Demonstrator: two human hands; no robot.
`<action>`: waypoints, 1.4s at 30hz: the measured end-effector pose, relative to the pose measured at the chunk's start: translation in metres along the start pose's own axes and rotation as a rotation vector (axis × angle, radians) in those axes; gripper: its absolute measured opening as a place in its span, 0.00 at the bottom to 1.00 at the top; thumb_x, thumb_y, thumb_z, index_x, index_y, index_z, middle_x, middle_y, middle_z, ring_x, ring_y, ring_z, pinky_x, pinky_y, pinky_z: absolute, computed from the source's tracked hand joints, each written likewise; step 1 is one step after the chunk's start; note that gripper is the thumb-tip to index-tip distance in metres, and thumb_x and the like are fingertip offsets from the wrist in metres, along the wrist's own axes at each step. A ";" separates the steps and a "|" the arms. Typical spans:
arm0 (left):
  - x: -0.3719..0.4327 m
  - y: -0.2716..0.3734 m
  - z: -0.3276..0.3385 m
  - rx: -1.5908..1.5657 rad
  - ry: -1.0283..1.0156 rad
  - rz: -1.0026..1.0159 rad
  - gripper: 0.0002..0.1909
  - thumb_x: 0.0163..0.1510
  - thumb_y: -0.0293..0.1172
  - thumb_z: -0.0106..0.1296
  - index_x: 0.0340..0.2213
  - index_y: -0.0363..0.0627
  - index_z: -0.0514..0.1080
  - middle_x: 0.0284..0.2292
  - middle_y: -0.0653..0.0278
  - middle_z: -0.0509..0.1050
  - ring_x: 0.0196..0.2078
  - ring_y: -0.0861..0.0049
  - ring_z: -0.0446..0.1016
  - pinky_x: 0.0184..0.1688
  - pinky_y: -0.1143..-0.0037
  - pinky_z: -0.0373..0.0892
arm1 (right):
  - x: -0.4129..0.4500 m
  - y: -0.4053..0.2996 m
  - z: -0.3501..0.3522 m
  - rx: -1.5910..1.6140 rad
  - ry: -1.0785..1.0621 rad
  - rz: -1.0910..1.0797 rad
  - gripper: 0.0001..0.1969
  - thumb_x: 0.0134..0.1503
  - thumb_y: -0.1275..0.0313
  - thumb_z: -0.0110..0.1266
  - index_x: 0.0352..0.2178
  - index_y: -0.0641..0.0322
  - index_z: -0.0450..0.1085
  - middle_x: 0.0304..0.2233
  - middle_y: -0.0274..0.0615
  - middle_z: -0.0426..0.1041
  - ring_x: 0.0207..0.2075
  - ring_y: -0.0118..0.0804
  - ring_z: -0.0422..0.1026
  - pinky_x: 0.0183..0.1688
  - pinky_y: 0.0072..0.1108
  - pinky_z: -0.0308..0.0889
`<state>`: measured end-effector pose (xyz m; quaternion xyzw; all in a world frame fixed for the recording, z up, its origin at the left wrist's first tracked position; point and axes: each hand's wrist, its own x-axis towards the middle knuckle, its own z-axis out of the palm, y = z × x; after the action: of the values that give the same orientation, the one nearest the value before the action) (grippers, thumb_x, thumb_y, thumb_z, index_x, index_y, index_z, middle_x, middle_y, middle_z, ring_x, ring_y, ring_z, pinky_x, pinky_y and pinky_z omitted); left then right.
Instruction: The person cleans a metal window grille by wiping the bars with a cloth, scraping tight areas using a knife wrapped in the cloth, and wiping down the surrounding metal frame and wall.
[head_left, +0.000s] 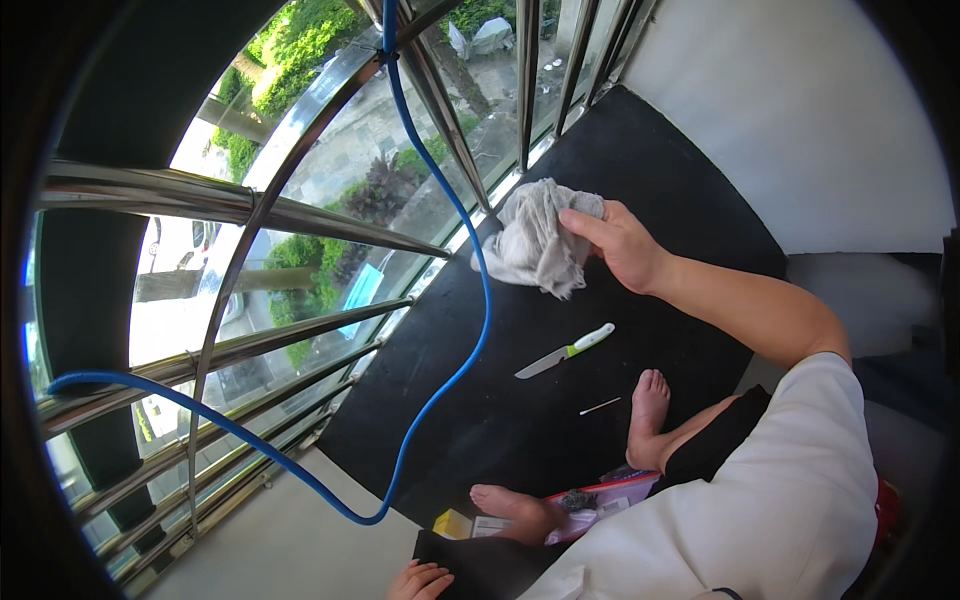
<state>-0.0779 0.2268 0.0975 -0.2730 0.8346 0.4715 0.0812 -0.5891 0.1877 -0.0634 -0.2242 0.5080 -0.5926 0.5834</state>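
My right hand grips a crumpled, pale grey cloth rag by its right end, with the thumb on top. The rag is by the foot of the metal bars, over the black surface; whether it touches the surface is unclear. Below it lies a knife with a white and green handle, its blade pointing to the lower left. A cotton swab lies between the knife and my bare feet. At the bottom edge, my left hand rests on my black-clothed knee, with nothing visible in it.
A blue cable or hose loops down from the stainless steel bars. Glass stands behind the bars, with a light blue face mask by it. Near my feet are a yellow box and a pink tray-like container. White wall borders the right.
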 end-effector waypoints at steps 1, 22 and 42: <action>0.000 0.000 0.001 0.014 -0.003 -0.003 0.23 0.48 0.31 0.53 0.45 0.32 0.72 0.45 0.42 0.74 0.50 0.44 0.72 0.57 0.53 0.66 | -0.018 -0.019 -0.004 0.101 -0.107 0.084 0.15 0.67 0.65 0.48 0.46 0.64 0.73 0.40 0.34 0.77 0.42 0.24 0.74 0.49 0.22 0.68; 0.143 0.025 0.026 -0.221 0.257 0.022 0.19 0.44 0.38 0.68 0.35 0.42 0.75 0.26 0.60 0.72 0.32 0.62 0.72 0.49 0.63 0.67 | -0.111 -0.010 0.126 -0.995 -1.069 -0.412 0.08 0.52 0.72 0.57 0.27 0.68 0.71 0.26 0.47 0.75 0.28 0.45 0.76 0.29 0.30 0.73; 0.131 -0.027 0.022 -1.036 0.460 -0.392 0.09 0.63 0.28 0.53 0.43 0.40 0.69 0.35 0.72 0.73 0.34 0.91 0.68 0.36 0.83 0.66 | -0.061 0.187 -0.048 -1.834 -0.754 -0.252 0.10 0.50 0.68 0.61 0.33 0.59 0.71 0.34 0.41 0.71 0.43 0.40 0.69 0.44 0.28 0.66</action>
<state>-0.1759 0.1849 0.0142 -0.5212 0.4264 0.7218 -0.1596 -0.5302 0.2967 -0.2237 -0.8135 0.5232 0.0811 0.2408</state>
